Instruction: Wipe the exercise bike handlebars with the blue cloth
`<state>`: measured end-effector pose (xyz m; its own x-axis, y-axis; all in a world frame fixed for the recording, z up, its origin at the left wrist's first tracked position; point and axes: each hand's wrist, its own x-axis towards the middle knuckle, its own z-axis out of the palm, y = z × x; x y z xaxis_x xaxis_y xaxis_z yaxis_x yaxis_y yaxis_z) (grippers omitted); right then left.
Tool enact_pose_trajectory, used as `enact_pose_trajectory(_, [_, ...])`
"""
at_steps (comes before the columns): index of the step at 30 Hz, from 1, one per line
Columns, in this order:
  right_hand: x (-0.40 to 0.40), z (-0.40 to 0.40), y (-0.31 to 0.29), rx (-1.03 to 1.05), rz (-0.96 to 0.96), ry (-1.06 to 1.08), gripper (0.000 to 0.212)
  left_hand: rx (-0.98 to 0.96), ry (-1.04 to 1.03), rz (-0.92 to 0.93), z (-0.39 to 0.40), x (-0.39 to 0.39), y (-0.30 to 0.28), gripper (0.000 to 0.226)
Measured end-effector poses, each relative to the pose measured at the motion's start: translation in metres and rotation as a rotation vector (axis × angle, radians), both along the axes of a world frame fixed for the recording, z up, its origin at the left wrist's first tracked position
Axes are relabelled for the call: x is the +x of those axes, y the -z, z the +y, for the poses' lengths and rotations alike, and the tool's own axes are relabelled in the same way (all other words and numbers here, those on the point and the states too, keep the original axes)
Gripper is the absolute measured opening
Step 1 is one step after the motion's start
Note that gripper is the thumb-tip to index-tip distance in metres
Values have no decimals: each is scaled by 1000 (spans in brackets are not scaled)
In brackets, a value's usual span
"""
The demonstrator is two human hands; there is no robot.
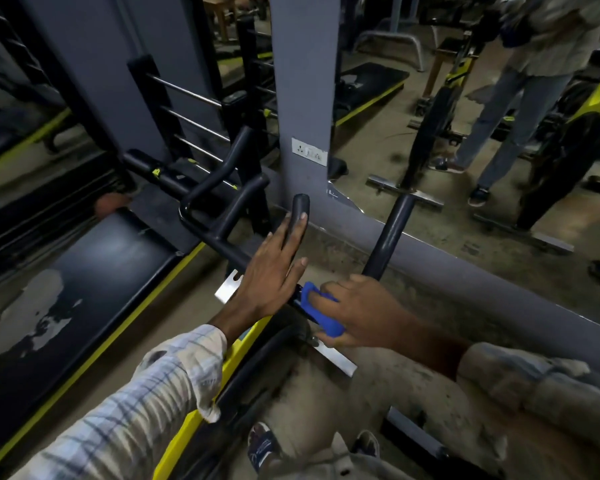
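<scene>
Blue cloth (321, 311) is bunched under the right hand (359, 311), whose fingers are curled closed over it, pressing it onto the centre junction of the black handlebars (222, 220), just beside the yellow frame (236, 355). Left hand (274, 268) lies flat and open, fingers extended along the upright right-hand grip (300, 211), touching it but grasping nothing. Head view only; contact beneath the cloth is hidden. Risks, as judged: the cloth is wadded small, so a stroke along the bars could leave the far loops and grip ends unwiped; the unclosed left hand gives little bracing, so the bar may shift; the steel plate edge (336, 358) below could snag cloth or knuckles.
</scene>
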<state>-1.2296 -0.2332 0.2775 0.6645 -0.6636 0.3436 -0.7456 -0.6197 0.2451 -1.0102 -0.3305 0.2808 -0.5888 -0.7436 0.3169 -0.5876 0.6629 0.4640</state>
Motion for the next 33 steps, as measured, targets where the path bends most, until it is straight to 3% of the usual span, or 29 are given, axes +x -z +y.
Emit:
enact_pose_trajectory(5, [1,4,6,52,-62,16,63,-29,-73,-72,4,-4,-2,72])
enact_pose_trajectory(11, [-58,-21,-28,190,88,-207,51,-4,-133,-110,9,-6,-3,72])
enact_pose_trajectory(18, [-28,1,-21,245,-179,-23,57,35,-202,-140,18,-13,-6,71])
enact_pose_trajectory(22, [-37,-17,-28,243,-58,-37,50,37,-203,-152,23,-13,-10,73])
enact_pose_trajectory(27, [-65,-53,-51,152,21,145,51,24,-211,-158,23,-12,-8,72])
enact_pose_trajectory(33, [-43,-23,-32,225,5,15,35,-10,-216,-112,19,-11,-1,71])
